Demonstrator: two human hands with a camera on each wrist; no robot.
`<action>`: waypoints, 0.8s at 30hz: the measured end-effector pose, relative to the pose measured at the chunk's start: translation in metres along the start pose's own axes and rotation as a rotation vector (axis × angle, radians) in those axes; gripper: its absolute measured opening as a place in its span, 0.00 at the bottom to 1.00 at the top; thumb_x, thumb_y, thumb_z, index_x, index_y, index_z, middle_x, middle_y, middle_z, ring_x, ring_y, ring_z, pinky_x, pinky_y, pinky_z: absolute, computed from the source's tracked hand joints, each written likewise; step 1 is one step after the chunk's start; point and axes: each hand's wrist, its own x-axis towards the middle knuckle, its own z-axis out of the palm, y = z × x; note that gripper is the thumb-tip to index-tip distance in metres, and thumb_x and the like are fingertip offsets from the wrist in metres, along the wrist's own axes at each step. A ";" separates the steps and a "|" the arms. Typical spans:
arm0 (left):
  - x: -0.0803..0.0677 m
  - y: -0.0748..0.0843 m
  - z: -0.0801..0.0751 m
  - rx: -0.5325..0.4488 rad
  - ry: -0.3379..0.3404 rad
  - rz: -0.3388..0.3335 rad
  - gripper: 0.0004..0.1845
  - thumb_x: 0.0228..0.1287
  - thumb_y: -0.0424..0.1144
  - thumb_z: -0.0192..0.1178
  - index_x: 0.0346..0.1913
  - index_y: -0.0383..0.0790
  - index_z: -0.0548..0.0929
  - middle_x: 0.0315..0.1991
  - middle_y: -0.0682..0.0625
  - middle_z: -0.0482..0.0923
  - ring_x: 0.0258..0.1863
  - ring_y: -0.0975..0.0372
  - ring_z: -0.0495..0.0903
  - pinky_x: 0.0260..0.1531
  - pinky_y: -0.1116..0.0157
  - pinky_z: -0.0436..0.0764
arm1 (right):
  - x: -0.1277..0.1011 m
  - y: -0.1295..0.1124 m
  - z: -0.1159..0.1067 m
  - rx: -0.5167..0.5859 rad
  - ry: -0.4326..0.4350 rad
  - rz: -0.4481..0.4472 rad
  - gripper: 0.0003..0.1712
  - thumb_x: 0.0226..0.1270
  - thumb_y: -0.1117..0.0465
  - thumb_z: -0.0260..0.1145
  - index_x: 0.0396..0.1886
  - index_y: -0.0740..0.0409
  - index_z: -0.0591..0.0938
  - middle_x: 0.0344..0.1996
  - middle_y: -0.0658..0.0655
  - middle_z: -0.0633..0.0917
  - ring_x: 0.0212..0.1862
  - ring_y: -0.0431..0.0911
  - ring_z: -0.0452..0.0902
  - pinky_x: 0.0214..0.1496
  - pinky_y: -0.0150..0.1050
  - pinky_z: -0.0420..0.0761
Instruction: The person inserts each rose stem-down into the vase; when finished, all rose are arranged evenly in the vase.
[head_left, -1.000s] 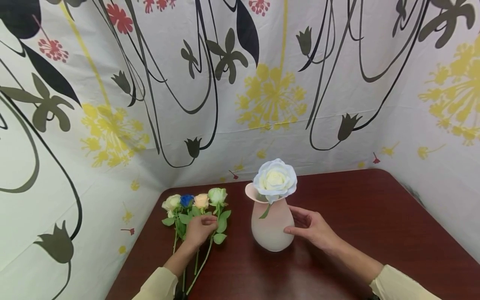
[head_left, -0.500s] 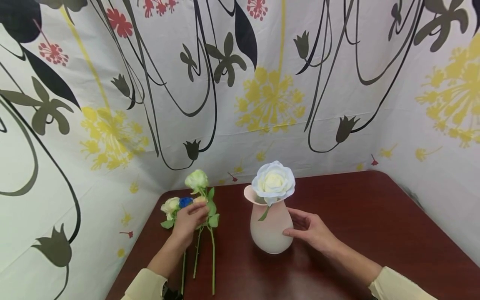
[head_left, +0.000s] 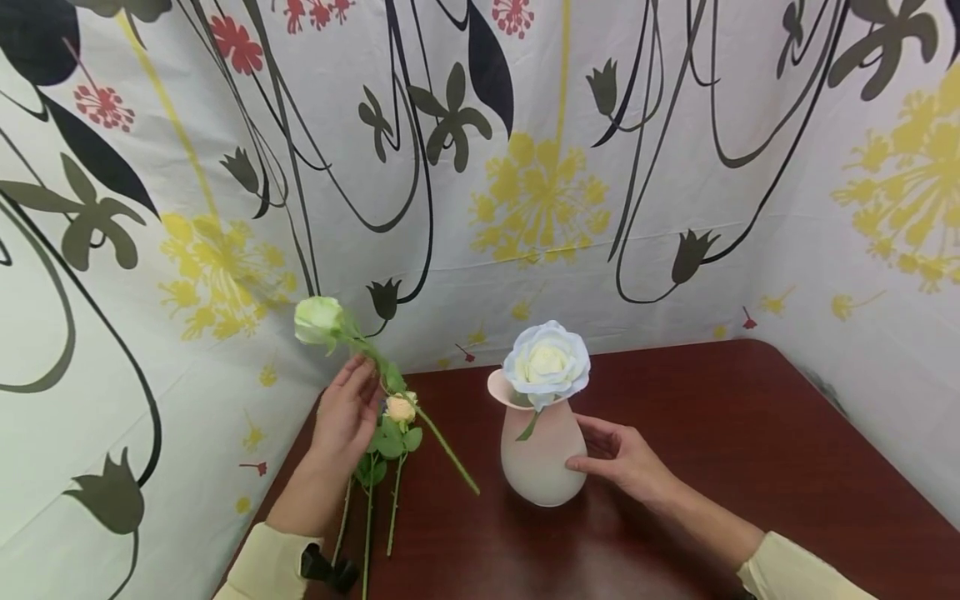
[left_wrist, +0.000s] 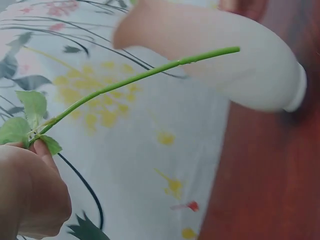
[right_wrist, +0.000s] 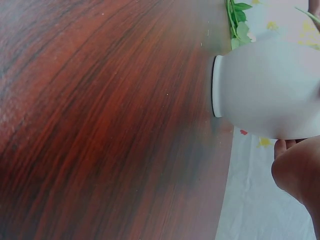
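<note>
My left hand (head_left: 347, 408) pinches a pale green rose (head_left: 318, 322) by its stem, raised over the left of the table. The bloom tips to the upper left and the bare stem slants down to the right. In the left wrist view the stem (left_wrist: 135, 77) crosses in front of the vase. A pink-to-white vase (head_left: 542, 467) stands upright, and my right hand (head_left: 626, 458) holds its right side, thumb in front and fingers behind. One pale blue-white rose (head_left: 548, 364) sits in the vase's mouth, leaning right, with a leaf hanging outside.
Beside my left forearm lie more flowers, among them a peach rose (head_left: 401, 407); my left hand covers much of the others. The dark red wooden table (head_left: 720, 433) meets a flower-printed cloth (head_left: 450, 208) at its back and sides.
My left hand has lifted the pale green rose off the flowers on the table and moved left, turning it so the stem slants toward the vase. My right hand stays on the vase.
</note>
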 end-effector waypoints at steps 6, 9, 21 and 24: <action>-0.006 0.027 0.021 -0.247 -0.038 0.042 0.05 0.81 0.30 0.58 0.49 0.43 0.81 0.47 0.53 0.81 0.48 0.63 0.79 0.47 0.73 0.83 | 0.000 0.000 0.000 -0.005 0.001 -0.005 0.41 0.66 0.65 0.79 0.76 0.67 0.73 0.70 0.67 0.78 0.71 0.63 0.74 0.66 0.38 0.80; -0.009 0.037 0.031 -0.328 -0.032 0.063 0.04 0.80 0.30 0.58 0.50 0.42 0.79 0.44 0.52 0.82 0.46 0.63 0.80 0.45 0.73 0.84 | 0.000 0.000 0.000 -0.005 0.002 -0.009 0.41 0.66 0.65 0.79 0.76 0.67 0.73 0.70 0.67 0.78 0.71 0.63 0.75 0.65 0.37 0.81; -0.010 0.049 0.054 -0.509 -0.042 0.164 0.07 0.78 0.28 0.61 0.52 0.40 0.78 0.46 0.48 0.83 0.44 0.59 0.83 0.46 0.69 0.86 | -0.001 0.000 -0.001 -0.013 0.001 -0.002 0.41 0.67 0.64 0.79 0.76 0.66 0.73 0.71 0.67 0.78 0.71 0.64 0.74 0.66 0.40 0.81; -0.009 0.044 0.057 -0.444 -0.028 0.209 0.06 0.78 0.29 0.61 0.51 0.40 0.78 0.46 0.48 0.81 0.44 0.59 0.81 0.46 0.70 0.86 | -0.001 0.000 -0.001 -0.010 -0.003 0.002 0.41 0.67 0.63 0.79 0.76 0.65 0.73 0.71 0.66 0.78 0.72 0.64 0.74 0.66 0.40 0.81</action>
